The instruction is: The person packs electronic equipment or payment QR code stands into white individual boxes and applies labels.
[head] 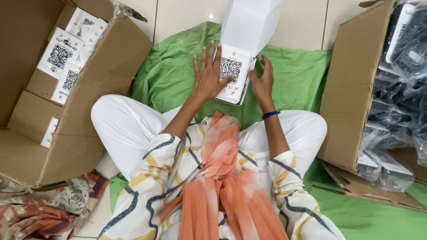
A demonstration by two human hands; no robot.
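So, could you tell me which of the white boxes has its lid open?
The white box on the green cloth, under both hands; its lid stands up, while those in the cardboard carton are closed.

Both my arms extend forward. My left hand (209, 73) lies flat, palm down, fingers spread. My right hand (262, 80) stands on edge, fingers curled, wrist slightly bent inward.

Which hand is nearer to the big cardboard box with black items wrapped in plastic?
The right hand. It touches the right edge of the small white box, on the side toward the cardboard box. The left hand lies flat on the white box's left part, farther away.
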